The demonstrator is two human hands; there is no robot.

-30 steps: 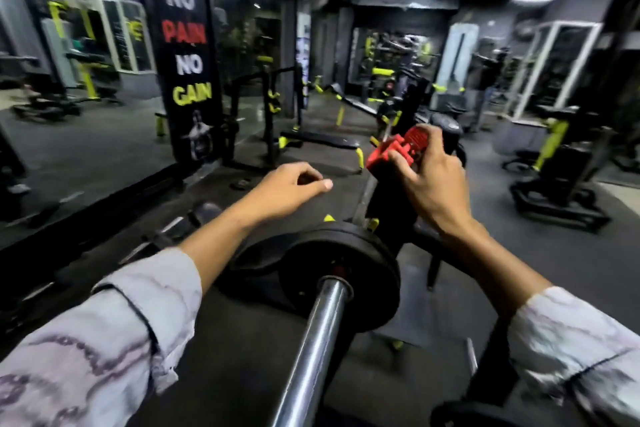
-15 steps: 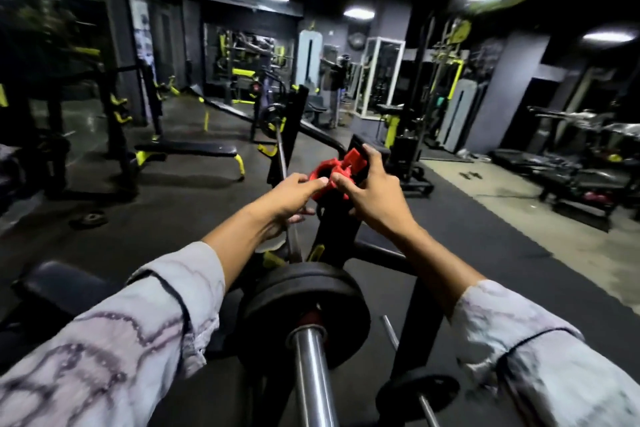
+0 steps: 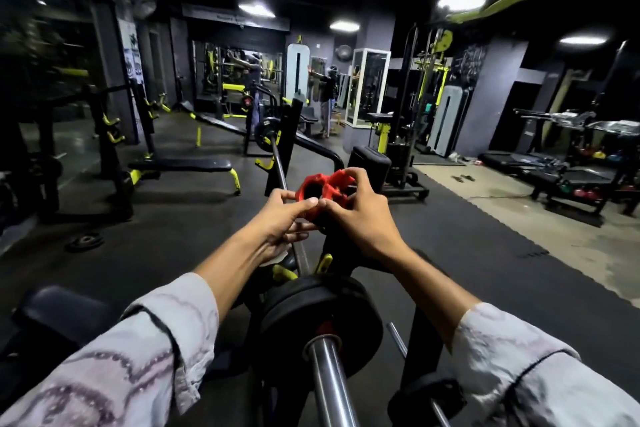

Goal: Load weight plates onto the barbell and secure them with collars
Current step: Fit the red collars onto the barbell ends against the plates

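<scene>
A red plastic collar is held up in front of me by both hands, above the bar. My left hand pinches its near left edge, and my right hand grips its right side with fingers curled over the top. Below them a steel barbell sleeve runs toward me, with black weight plates loaded on it. The bar runs away to a plate on its far end.
The barbell rests on a black rack with yellow hooks. A flat bench stands to the left, a loose plate lies on the floor. People exercise far back. Machines line the right side.
My left hand came up from hovering over the plates and took hold of the red collar, which my right hand alone held before. My view turned right, along the bar.
</scene>
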